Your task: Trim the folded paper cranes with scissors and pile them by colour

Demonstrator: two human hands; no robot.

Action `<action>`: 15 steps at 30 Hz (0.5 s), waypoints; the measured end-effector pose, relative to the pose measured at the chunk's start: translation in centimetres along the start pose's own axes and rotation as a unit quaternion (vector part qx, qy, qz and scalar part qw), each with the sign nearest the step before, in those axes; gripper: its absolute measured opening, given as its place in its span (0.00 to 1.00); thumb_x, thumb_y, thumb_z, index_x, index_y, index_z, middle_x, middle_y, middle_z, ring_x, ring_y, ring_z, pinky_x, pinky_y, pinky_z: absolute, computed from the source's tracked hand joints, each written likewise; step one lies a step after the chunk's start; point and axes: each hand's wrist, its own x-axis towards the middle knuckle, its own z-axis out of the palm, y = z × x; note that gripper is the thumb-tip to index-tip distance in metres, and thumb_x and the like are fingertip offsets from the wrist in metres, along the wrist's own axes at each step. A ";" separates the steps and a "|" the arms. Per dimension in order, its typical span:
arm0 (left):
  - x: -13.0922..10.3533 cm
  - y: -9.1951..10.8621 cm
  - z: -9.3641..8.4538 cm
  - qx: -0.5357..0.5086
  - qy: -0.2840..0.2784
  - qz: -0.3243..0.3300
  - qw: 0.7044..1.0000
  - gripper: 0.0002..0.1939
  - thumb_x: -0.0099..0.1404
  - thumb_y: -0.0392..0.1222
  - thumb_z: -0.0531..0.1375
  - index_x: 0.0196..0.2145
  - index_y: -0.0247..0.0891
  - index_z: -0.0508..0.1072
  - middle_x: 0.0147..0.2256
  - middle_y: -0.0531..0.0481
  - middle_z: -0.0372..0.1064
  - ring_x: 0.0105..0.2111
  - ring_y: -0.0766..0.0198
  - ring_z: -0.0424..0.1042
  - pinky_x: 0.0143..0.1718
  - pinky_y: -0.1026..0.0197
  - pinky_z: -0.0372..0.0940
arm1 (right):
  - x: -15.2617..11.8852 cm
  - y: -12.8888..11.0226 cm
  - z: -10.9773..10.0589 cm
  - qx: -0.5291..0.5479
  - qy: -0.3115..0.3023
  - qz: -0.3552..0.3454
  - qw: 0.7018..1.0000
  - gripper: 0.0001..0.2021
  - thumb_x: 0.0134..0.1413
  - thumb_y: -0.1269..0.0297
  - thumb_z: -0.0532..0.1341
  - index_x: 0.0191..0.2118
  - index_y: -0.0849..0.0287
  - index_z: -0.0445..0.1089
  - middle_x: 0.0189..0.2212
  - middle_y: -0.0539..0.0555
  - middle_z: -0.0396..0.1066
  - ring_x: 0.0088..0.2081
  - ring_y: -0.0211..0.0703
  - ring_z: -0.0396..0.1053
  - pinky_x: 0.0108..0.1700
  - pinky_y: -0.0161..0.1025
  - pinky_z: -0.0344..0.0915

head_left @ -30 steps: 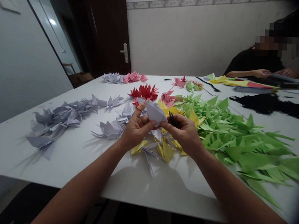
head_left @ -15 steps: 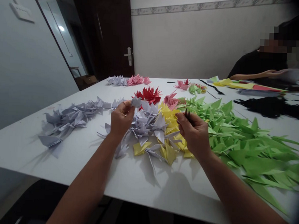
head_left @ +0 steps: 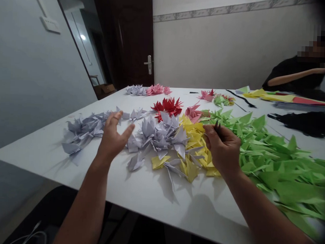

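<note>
My left hand (head_left: 114, 137) is open, fingers spread, in front of a row of pale lilac folded paper pieces (head_left: 83, 128). My right hand (head_left: 225, 148) is closed, with a small dark pointed thing (head_left: 217, 126) sticking up from its grip; its kind cannot be made out. Between the hands lies a heap of lilac folded paper flowers (head_left: 154, 136). Yellow folded paper pieces (head_left: 195, 134) sit just left of my right hand, and green folded paper leaves (head_left: 291, 176) spread out to its right.
Red paper flowers (head_left: 167, 107) and a pink one (head_left: 192, 112) lie behind the heap. More lilac and pink flowers (head_left: 156, 89) stand at the table's far edge. Black strands (head_left: 303, 122) and coloured sheets (head_left: 280, 97) lie at right, near a seated person (head_left: 294, 76).
My left hand has moved left and opened; the lilac paper piece it pinched is no longer in it. My right hand stays closed on the dark thing. The view has turned slightly left.
</note>
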 end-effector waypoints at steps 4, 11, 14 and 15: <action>-4.7 -3.5 -0.8 0.055 -0.204 -0.073 0.975 0.60 0.45 0.60 0.67 0.66 0.43 0.38 0.67 0.37 0.31 0.66 0.39 0.35 0.62 0.37 0.44 | -0.2 0.0 0.1 -0.004 -0.006 -0.004 1.000 0.12 0.51 0.57 0.64 0.24 0.59 0.66 0.18 0.44 0.53 0.19 0.31 0.51 0.19 0.31 0.48; -4.6 -4.9 -0.1 0.051 -0.235 -0.020 0.970 0.53 0.50 0.57 0.65 0.66 0.44 0.42 0.68 0.38 0.27 0.67 0.45 0.35 0.62 0.43 0.46 | -0.7 1.0 -0.1 -0.044 -0.008 0.016 0.999 0.12 0.48 0.55 0.65 0.26 0.59 0.69 0.19 0.45 0.57 0.19 0.33 0.53 0.20 0.33 0.51; -3.1 -7.1 -3.4 0.112 -0.054 -0.003 0.992 0.30 0.59 0.52 0.59 0.57 0.40 0.63 0.63 0.38 0.48 0.64 0.48 0.49 0.62 0.46 0.48 | -0.6 1.2 -0.3 -0.065 0.016 0.017 0.998 0.11 0.47 0.55 0.66 0.28 0.58 0.71 0.20 0.47 0.60 0.21 0.35 0.56 0.22 0.35 0.53; -2.8 -8.3 -4.8 0.153 0.025 -0.018 0.988 0.25 0.60 0.49 0.58 0.53 0.35 0.67 0.61 0.35 0.53 0.62 0.48 0.52 0.62 0.47 0.48 | -0.6 1.2 -0.4 -0.069 0.023 0.016 0.997 0.11 0.47 0.55 0.66 0.29 0.58 0.71 0.21 0.48 0.61 0.21 0.36 0.57 0.22 0.36 0.54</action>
